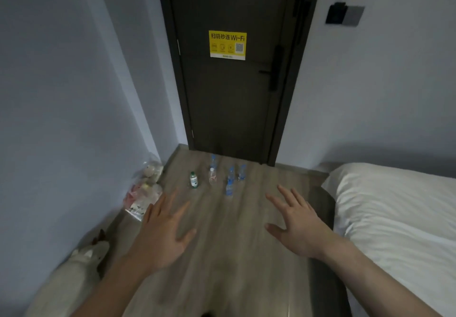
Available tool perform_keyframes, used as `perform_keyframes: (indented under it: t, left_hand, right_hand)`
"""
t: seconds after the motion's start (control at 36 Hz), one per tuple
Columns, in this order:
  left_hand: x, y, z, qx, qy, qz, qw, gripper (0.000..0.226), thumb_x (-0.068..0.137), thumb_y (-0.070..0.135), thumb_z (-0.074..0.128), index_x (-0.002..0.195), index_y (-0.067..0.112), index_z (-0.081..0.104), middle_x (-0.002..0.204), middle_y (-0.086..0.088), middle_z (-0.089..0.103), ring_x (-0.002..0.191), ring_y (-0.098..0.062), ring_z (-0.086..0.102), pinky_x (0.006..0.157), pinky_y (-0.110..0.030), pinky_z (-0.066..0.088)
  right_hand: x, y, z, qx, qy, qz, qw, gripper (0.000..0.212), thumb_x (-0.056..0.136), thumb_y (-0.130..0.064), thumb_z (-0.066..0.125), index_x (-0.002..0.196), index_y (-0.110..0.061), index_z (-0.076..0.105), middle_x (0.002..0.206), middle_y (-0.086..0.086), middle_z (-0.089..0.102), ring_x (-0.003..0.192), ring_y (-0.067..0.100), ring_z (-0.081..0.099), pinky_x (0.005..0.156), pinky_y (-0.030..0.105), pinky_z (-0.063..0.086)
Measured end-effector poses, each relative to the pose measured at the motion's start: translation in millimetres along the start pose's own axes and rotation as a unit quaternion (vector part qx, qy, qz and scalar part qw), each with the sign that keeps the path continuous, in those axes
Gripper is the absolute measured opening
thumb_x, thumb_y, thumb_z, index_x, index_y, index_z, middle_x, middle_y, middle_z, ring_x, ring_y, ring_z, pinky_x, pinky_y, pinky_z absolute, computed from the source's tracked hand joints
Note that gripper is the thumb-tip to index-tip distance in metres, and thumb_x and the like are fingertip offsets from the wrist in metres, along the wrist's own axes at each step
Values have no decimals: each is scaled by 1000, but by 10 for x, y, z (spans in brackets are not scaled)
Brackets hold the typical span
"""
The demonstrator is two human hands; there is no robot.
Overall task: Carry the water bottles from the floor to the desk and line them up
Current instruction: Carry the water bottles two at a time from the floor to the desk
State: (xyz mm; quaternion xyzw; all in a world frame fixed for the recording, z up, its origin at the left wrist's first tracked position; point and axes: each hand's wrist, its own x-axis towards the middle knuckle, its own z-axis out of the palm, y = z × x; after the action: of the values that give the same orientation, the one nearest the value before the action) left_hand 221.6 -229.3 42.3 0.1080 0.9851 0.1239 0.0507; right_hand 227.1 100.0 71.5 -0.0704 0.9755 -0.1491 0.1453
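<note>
Several small water bottles stand upright on the wooden floor [222,230] in front of the dark door. A green-labelled bottle [194,180] is leftmost, a clear bottle with a white cap [212,175] beside it, and blue-labelled bottles [230,187] to the right, one further back [213,160]. My left hand [162,228] and my right hand [299,223] are stretched forward, palms down, fingers spread and holding nothing. Both hands are well short of the bottles. No desk is in view.
A dark door [234,94] with a yellow Wi-Fi sticker closes the far end. Plastic bags [145,193] lie against the left wall, and a plush toy [84,255] sits lower left. A bed with white bedding [394,218] fills the right side.
</note>
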Motion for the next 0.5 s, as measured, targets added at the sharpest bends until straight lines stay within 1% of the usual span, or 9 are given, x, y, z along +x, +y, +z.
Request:
perform_keyframes:
  t: [0.11, 0.22, 0.31, 0.33, 0.42, 0.44, 0.5]
  left_hand:
    - [542, -13, 84, -3, -20, -26, 999, 85, 80, 79, 16, 156, 43, 14, 167, 5, -13, 154, -22, -10, 122, -45, 1]
    - [1178, 4, 100, -9, -24, -44, 999, 90, 72, 74, 10, 156, 43, 9, 166, 5, -14, 154, -22, -9, 123, -42, 3]
    - [1712, -47, 178, -27, -30, -57, 998, 93, 70, 75, 10, 157, 41, 8, 161, 10, -16, 154, -23, -7, 123, -40, 3]
    - [1910, -76, 215, -31, -35, -61, 997, 93, 70, 75, 11, 157, 40, 10, 161, 9, -15, 154, -24, -5, 123, -40, 4]
    - [2487, -101, 287, -46, -39, -55, 997, 92, 73, 74, 20, 157, 35, 19, 164, 6, -1, 154, -27, 5, 124, -45, 11]
    - [2683, -86, 308, -49, -41, -53, 997, 94, 72, 73, 19, 157, 34, 20, 165, 5, 1, 154, -27, 7, 124, -46, 12]
    - [3083, -33, 338, -41, -70, -50, 995, 96, 71, 73, 16, 159, 34, 13, 167, 3, -3, 154, -24, 0, 124, -45, 8]
  right_hand:
    - [601, 233, -183, -2, -15, -10, 1000, 76, 101, -58, 48, 162, -41, 7, 171, -6, -14, 157, 26, -14, 127, 49, 5]
    - [1264, 490, -336, -5, -20, -8, 1000, 76, 101, -58, 48, 162, -42, 6, 171, -7, -13, 158, 25, -13, 127, 48, 7]
    - [1737, 645, -462, -3, -27, -4, 1000, 76, 101, -56, 49, 162, -42, 6, 171, -6, -12, 158, 25, -13, 127, 46, 7]
    - [1886, 697, -511, 0, -30, 1, 1000, 76, 101, -56, 49, 162, -42, 6, 171, -6, -12, 158, 25, -13, 127, 46, 7]
    - [2274, 865, -623, 11, -32, 10, 999, 75, 101, -55, 50, 161, -43, 8, 171, -7, -10, 158, 24, -11, 127, 45, 8]
    - [2399, 930, -649, 15, -30, 12, 999, 74, 101, -56, 50, 161, -44, 9, 171, -7, -10, 158, 24, -11, 127, 45, 8]
    - [2646, 1072, -703, 21, -34, 24, 999, 74, 100, -55, 51, 161, -44, 10, 171, -8, -10, 158, 23, -10, 128, 46, 9]
